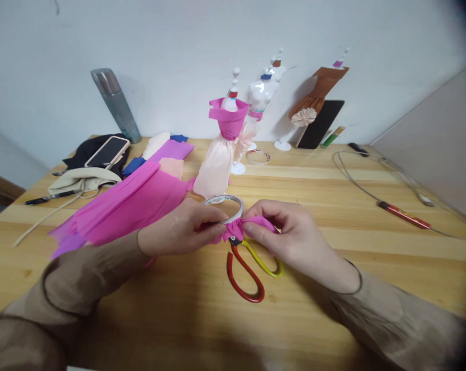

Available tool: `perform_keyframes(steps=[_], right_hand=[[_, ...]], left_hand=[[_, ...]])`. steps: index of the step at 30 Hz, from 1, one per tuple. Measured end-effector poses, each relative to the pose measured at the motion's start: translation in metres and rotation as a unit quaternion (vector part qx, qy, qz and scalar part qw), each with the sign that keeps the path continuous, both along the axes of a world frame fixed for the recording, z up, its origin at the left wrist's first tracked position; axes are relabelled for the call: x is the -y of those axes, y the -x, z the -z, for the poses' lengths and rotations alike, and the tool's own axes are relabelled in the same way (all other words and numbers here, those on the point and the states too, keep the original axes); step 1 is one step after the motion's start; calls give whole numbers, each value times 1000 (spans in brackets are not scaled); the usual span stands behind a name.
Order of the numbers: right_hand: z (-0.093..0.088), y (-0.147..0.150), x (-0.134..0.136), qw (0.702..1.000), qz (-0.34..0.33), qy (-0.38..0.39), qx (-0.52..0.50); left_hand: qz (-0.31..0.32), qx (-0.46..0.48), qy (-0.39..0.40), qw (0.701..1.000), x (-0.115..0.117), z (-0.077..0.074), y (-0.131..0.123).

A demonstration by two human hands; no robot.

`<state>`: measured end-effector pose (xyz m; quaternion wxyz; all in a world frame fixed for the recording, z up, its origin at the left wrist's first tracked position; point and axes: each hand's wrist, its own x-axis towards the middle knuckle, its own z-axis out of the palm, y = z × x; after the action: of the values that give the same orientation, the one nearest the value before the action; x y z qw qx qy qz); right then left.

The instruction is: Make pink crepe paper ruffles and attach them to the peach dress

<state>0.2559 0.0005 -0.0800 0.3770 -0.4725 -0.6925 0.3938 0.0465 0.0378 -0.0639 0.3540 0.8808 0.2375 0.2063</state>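
Note:
A strip of bright pink crepe paper [235, 230] is stretched between my two hands, gathered into small folds in the middle. My left hand [184, 224] pinches its left end, and my right hand [290, 232] grips the right part between thumb and fingers. Just behind the folds is a roll of tape [239, 208]; whether my left fingers also touch it I cannot tell. Scissors [245, 296] with one red and one yellow handle lie below, their blades hidden under the paper.
Large pink crepe sheets [128, 206] lie at left beside a phone [107, 152] and a pen [49, 198]. Small mannequins, one in a pink and cream paper dress [233, 123], stand at the back near a bottle [117, 105]. A red tool with a cord [402, 214] lies at right.

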Motion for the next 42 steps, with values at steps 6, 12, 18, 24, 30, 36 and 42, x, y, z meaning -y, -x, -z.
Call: perform_keyframes(steps=[6, 12, 18, 24, 30, 36, 42], right_hand=[[2, 0, -1, 1000, 25, -7, 4], [1, 1, -1, 1000, 30, -3, 6], [-1, 4, -1, 996, 38, 66, -42], [2, 4, -3, 970, 39, 221, -91], [-6, -8, -9, 970, -27, 213, -113], [-12, -11, -10, 991, -11, 123, -60], [-16, -10, -9, 999, -2, 31, -8]], left_hand=[[4, -9, -28, 1000, 3, 0, 2], [4, -22, -34, 999, 5, 0, 1], [4, -35, -47, 998, 6, -1, 0], [43, -22, -38, 998, 6, -1, -1], [30, 10, 48, 998, -2, -1, 3], [31, 25, 102, 994, -4, -2, 3], [31, 33, 111, 993, -5, 1, 4]])
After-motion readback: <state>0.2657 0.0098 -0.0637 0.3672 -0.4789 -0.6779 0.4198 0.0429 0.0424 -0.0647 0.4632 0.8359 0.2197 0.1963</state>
